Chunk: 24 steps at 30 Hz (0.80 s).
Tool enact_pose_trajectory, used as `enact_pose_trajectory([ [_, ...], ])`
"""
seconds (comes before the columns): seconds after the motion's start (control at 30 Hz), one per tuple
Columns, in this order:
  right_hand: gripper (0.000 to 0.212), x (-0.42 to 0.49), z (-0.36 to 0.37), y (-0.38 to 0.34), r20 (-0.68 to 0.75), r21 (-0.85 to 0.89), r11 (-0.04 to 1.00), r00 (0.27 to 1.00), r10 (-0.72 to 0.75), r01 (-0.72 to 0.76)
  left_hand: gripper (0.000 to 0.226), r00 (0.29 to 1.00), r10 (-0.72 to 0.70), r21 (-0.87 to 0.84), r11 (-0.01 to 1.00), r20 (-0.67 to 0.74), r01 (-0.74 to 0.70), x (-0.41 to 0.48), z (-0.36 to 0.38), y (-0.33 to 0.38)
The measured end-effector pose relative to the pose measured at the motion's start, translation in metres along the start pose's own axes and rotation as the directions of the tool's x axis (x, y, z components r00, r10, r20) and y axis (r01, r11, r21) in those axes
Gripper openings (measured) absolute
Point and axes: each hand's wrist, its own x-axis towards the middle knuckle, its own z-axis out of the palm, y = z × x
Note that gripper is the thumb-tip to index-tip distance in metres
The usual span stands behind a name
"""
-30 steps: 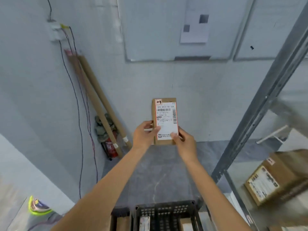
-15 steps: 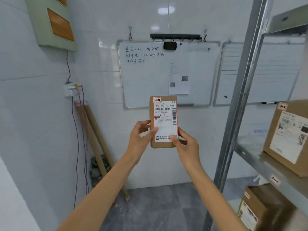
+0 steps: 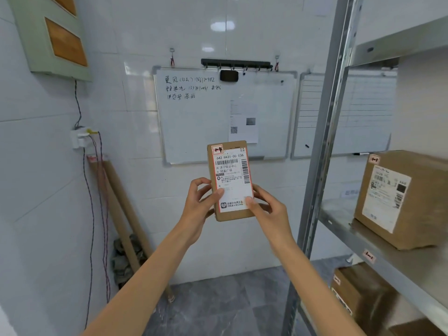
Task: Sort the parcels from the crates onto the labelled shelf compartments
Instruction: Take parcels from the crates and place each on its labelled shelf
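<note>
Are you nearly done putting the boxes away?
Not sure. Two boxes already sit on the shelf: a big box and a lower box. The left hand and right hand hold a small parcel, not yet shelved. The crates are out of view, so how many remain is unknown.

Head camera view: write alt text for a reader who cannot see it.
The left hand and right hand hold a small cardboard parcel upright, label facing the camera. Behind is a whiteboard; at right, a metal shelf carries a larger box.

Small brown labelled parcel [image 3: 230, 180], upright, left of the metal shelf [image 3: 378, 243].
</note>
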Motion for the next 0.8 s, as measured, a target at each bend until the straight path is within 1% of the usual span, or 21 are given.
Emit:
enact_pose_trajectory([
  [0.1,0.045,0.004,-0.01,-0.001,0.065,0.042,0.997,0.996,0.054,-0.057,0.033,1.0,0.006,0.004,1.0,0.014,-0.006,0.0,0.005,-0.002],
  [0.2,0.042,0.003,-0.018,-0.003,0.116,0.14,0.986,0.991,0.072,-0.088,0.03,0.999,0.013,0.011,1.0,0.045,-0.014,0.002,0.015,-0.005],
  [0.23,0.041,0.001,-0.021,-0.005,0.117,0.163,0.983,0.991,0.064,-0.083,0.034,0.998,0.013,0.004,1.0,0.058,-0.013,0.002,0.018,-0.006],
  [0.3,0.041,-0.003,-0.026,-0.007,0.095,0.178,0.982,0.994,0.048,-0.065,0.053,0.995,0.008,-0.007,1.0,0.095,-0.007,0.003,0.023,-0.008],
  [0.37,0.043,-0.01,-0.031,-0.011,0.057,0.176,0.983,0.998,0.038,-0.048,0.076,0.99,-0.003,-0.012,1.0,0.144,0.005,0.003,0.028,-0.009],
  [0.43,0.047,-0.018,-0.036,-0.015,0.002,0.162,0.986,0.999,0.049,-0.049,0.085,0.98,-0.004,-0.02,1.0,0.198,0.008,0.002,0.035,-0.008],
  [0.57,0.04,-0.043,-0.043,-0.028,-0.145,0.123,0.991,0.987,0.067,-0.05,0.082,0.941,-0.007,0.005,1.0,0.337,0.005,-0.002,0.048,-0.006],
  [0.63,0.042,-0.061,-0.044,-0.037,-0.212,0.102,0.993,0.975,0.072,-0.051,0.078,0.913,-0.019,0.001,1.0,0.407,0.02,-0.007,0.053,-0.007],
  [0.8,0.043,-0.123,-0.039,-0.06,-0.397,0.057,0.995,0.913,0.093,-0.076,0.076,0.81,-0.048,-0.02,0.997,0.584,0.073,-0.038,0.061,-0.002],
])
